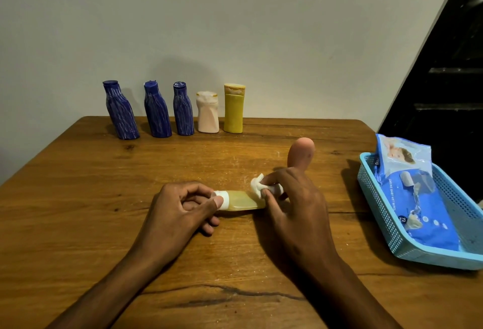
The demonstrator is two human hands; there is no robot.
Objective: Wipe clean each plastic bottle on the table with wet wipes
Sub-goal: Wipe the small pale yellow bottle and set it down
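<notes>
A small clear bottle (241, 200) of yellowish liquid with a white cap lies on its side at the tabletop's centre, a crumpled white wet wipe (257, 184) pressed against its base end. Five bottles stand upright along the far edge: three blue (156, 110), one pale pink (207, 112), one yellow (233, 108).

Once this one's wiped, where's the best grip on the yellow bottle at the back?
Grip the yellow bottle around its straight lower body, coming from the front or its open right side. It stands upright, last in the row, with the cream bottle close on its left.
</notes>
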